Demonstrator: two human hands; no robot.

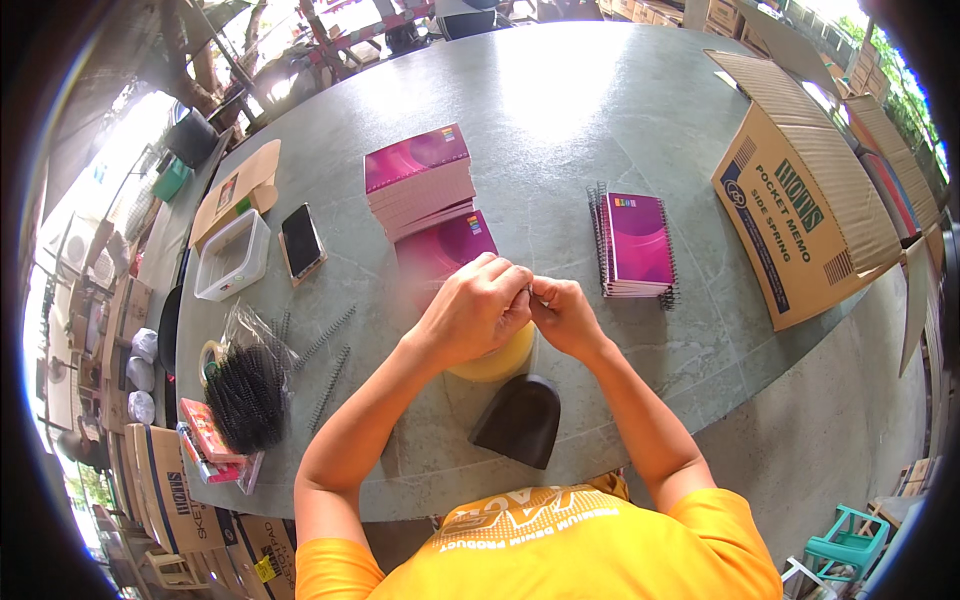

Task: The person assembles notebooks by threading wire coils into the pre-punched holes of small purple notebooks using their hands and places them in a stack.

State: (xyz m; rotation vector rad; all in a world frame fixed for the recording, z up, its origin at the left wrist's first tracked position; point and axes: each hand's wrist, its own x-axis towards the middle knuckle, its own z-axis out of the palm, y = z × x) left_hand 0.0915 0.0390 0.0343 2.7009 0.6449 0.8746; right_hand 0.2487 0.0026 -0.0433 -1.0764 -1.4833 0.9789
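Observation:
My left hand (475, 308) and my right hand (566, 318) meet at the middle of the table. Both have their fingers pinched together, thumbs close to each other. A tiny dark bit shows between the fingertips, too small to name. Under my left hand sits a yellow round roll (497, 362), partly covered. Just beyond it lies a purple-covered memo pad (447, 245), against a tall stack of the same pads (418, 165). Closer to my body rests a black rounded wedge-shaped block (522, 420). Several spiral-bound purple notebooks (640, 240) are piled to the right.
At left are a bundle of black plastic-looking coils (247, 400), loose coils (328, 388), a phone (301, 242), a clear plastic tub (232, 257) and a cardboard piece (240, 190). An open cardboard box (790, 220) stands at the right edge. A green stool (848, 540) is on the floor.

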